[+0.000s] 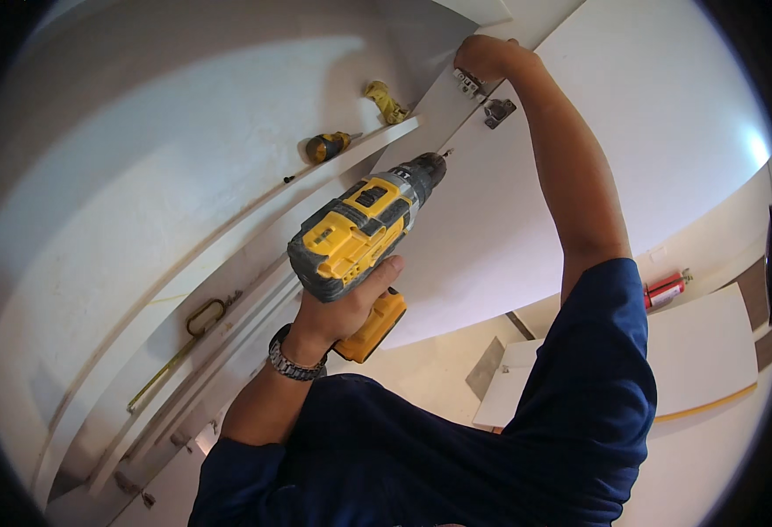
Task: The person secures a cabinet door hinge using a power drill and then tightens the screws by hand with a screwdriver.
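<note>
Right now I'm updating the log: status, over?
Left hand gripping drill. Right hand at metal hinge, contact unclear. Screwdriver on ledge, clear of drill.

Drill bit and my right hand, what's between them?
The head view shows two metal hinge parts between your right hand and the drill bit, with white panel nearest the bit.

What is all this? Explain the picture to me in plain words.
There is no robot here: these are a person's bare hands, seen by a wide fisheye camera worn on the head, so straight edges bend. The left hand holds a yellow-and-black power drill. The right hand is raised to a metal hinge part near a white panel; its grip is unclear. On the white ledge lie a yellow-and-black screwdriver and a crumpled yellow item.
</note>
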`<action>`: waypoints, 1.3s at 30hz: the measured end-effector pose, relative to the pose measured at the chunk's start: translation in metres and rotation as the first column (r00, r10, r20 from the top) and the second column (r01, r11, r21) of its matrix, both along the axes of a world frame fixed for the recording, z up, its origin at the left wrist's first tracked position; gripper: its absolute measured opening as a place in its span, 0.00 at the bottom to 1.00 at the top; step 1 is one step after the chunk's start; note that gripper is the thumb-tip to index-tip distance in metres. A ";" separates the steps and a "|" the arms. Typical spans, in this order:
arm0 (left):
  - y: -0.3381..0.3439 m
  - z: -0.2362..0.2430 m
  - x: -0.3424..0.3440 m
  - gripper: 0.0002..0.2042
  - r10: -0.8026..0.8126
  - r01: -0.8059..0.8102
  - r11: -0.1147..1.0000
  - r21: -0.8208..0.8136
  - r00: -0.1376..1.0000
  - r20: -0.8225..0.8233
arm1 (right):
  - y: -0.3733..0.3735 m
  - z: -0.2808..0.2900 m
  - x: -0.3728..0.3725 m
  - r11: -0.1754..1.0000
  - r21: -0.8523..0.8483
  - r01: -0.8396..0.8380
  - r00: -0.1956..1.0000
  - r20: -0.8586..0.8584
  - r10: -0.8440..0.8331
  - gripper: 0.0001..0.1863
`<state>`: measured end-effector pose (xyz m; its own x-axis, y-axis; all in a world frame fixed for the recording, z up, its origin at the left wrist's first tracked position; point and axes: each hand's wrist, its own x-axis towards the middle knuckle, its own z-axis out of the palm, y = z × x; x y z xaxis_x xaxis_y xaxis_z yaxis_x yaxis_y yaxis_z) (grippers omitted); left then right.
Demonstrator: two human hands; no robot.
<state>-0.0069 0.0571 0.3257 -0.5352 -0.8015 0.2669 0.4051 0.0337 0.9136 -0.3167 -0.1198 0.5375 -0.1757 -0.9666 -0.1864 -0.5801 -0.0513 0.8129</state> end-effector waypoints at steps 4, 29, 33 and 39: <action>-0.001 -0.006 0.001 0.05 0.006 -0.006 1.000 0.018 1.000 0.002 | -0.002 -0.001 0.017 0.993 -0.072 0.090 0.985 0.151 -0.078 0.16; 0.000 0.055 0.001 0.10 -0.003 -0.001 0.999 -0.049 0.997 -0.082 | 0.087 0.052 0.060 0.994 -0.112 -0.020 0.997 0.068 0.028 0.25; -0.001 0.061 -0.008 0.09 0.003 -0.008 0.999 -0.031 0.990 -0.142 | 0.112 0.066 0.042 0.836 -0.499 -0.228 0.884 0.254 0.393 0.16; -0.002 0.067 0.002 0.07 -0.100 0.108 0.994 0.021 0.966 -0.237 | 0.195 0.082 0.139 0.412 -0.887 -0.208 0.721 0.145 0.677 0.19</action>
<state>-0.0049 0.0550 0.3925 -0.5415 -0.7554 0.3689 0.6083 -0.0492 0.7922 -0.1776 0.0752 0.6199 0.1978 -0.6311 0.7500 -0.9447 0.0815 0.3178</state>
